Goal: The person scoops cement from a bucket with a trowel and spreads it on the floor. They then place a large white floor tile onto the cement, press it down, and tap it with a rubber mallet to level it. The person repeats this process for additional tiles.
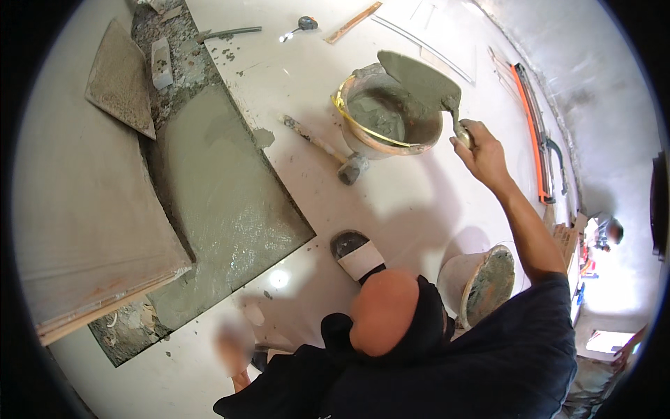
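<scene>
Dark shirt (481, 359): is filling the near edge.
Trowel (421, 82): is hanging, coated, over the bucket (422, 130).
Right hand (483, 152): grip is clasping the trowel's handle.
Left hand (234, 346): is showing blurred; I cannot tell its grip.
Hammer (345, 163): is lying beside the bucket.

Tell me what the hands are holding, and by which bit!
The right hand holds the trowel by its handle. The left hand is blurred, so I can't tell if it holds anything.
</scene>
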`<state>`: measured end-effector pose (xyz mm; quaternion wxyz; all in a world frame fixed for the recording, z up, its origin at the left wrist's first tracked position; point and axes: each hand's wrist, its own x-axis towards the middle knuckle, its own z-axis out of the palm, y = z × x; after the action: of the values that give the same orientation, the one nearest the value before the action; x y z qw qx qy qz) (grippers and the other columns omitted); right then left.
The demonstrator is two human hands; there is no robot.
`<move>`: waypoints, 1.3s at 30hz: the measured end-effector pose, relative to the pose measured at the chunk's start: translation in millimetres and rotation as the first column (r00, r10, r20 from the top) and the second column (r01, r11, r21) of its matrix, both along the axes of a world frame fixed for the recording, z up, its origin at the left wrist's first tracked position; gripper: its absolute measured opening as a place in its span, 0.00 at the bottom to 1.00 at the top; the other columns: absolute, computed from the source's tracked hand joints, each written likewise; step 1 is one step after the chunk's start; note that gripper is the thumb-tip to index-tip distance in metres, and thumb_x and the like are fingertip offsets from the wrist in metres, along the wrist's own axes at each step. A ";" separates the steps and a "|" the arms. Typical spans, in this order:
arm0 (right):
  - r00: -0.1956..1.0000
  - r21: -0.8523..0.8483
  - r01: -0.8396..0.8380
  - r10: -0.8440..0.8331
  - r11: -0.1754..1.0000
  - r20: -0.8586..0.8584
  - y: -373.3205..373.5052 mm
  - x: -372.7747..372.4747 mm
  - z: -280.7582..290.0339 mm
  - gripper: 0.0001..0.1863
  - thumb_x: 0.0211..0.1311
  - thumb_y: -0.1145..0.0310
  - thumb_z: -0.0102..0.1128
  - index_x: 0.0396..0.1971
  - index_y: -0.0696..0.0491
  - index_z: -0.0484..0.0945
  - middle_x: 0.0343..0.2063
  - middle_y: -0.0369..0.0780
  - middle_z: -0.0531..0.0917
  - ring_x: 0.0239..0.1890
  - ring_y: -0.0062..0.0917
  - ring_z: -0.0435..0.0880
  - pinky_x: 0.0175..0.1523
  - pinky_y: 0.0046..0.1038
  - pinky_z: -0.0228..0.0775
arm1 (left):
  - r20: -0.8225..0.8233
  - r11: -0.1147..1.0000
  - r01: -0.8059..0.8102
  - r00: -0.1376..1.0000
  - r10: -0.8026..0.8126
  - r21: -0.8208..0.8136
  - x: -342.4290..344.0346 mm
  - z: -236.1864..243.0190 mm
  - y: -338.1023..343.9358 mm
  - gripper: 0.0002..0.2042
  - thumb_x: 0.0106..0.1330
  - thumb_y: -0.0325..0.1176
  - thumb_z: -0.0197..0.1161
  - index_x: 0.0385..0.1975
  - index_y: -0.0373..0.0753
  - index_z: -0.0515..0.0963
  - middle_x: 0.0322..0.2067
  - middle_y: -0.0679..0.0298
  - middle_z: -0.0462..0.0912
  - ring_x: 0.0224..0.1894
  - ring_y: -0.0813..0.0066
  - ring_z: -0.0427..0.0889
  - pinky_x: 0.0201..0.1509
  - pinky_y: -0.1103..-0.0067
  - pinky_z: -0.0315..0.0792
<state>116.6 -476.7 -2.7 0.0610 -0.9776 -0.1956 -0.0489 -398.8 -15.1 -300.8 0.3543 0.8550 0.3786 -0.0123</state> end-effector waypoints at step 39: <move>0.448 -0.353 0.782 -0.857 0.513 -0.253 -203.4 -364.6 74.2 0.23 0.60 0.50 0.55 0.41 0.56 0.79 0.33 0.51 0.83 0.43 0.44 0.81 0.49 0.41 0.70 | 0.083 0.674 0.675 0.722 -0.686 -0.302 317.2 42.0 -36.3 0.18 0.70 0.41 0.56 0.27 0.29 0.72 0.20 0.67 0.68 0.27 0.80 0.63 0.31 0.78 0.64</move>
<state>-248.0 -680.0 71.5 -0.0233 -0.9373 0.3161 0.1452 -81.6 -51.5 -258.8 0.4470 0.8668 0.0329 -0.2188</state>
